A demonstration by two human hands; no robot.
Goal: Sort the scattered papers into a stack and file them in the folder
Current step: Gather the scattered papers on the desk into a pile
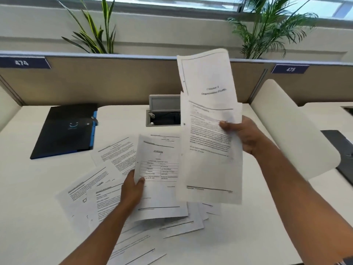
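Note:
Printed white papers (107,190) lie scattered across the middle of the white desk (38,217). My left hand (132,190) grips the left edge of one sheet headed with a table (160,178), lifted slightly off the pile. My right hand (242,135) holds two sheets (208,150) upright above the desk, thumb on the front, the rear sheet sticking up higher. A closed dark folder with a blue spine (66,131) lies flat at the back left, apart from the papers.
An open cable hatch (164,113) sits at the desk's back centre. A beige partition (114,79) with plants behind it closes the far side. A white curved divider (292,127) stands to the right.

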